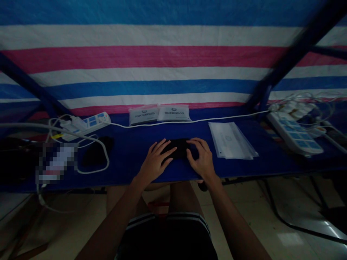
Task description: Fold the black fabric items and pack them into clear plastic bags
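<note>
A small black cloth-like item point(177, 147) lies on the blue table point(130, 159) near its front edge. My left hand point(155, 160) rests on its left side with fingers stretched out flat. My right hand point(200, 159) presses on its right side, fingers spread and slightly bent. Both hands touch the item; neither lifts it.
Two packets marked ROCKBROS point(159, 113) lean at the back. A stack of clear plastic bags point(231, 140) lies to the right. White power strips sit at the left point(86, 124) and right point(295, 133), with a white cable point(92, 159) looping past another black item point(96, 151).
</note>
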Demonstrator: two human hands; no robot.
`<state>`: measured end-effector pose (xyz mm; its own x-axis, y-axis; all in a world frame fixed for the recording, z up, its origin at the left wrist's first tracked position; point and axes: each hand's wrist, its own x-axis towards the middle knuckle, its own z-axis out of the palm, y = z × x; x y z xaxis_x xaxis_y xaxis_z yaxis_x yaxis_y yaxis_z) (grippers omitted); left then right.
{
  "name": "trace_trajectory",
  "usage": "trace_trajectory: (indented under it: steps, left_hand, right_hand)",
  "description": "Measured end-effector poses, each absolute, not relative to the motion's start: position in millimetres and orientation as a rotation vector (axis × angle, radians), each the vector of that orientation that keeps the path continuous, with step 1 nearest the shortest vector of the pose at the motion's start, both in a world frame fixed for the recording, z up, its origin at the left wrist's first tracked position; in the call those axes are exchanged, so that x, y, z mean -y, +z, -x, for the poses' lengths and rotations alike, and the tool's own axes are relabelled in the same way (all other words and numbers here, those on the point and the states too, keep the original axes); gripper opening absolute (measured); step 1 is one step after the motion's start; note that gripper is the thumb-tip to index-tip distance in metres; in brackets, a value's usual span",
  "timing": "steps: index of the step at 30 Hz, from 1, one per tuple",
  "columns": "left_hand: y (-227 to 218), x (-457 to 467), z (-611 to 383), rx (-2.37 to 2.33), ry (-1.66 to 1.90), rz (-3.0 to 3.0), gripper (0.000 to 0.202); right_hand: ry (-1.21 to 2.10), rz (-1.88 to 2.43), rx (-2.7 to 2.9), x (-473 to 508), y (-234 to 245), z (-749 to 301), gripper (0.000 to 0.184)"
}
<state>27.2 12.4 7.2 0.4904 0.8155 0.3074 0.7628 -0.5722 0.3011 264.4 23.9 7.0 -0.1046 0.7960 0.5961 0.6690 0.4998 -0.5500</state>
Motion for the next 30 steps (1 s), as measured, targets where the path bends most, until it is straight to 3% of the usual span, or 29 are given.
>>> trace_trajectory:
  steps: [10, 30]
  left_hand:
    - [5, -13, -28, -1.419, 0.634, -2.587, 0.041]
    - [10, -7, -27, -1.495, 0.559, -2.521, 0.047]
  right_hand:
    - [0.278, 1.355, 2.208, -25, 9, -227, 0.058]
    - [0.133, 1.491, 2.297, -17, -8, -250, 0.068]
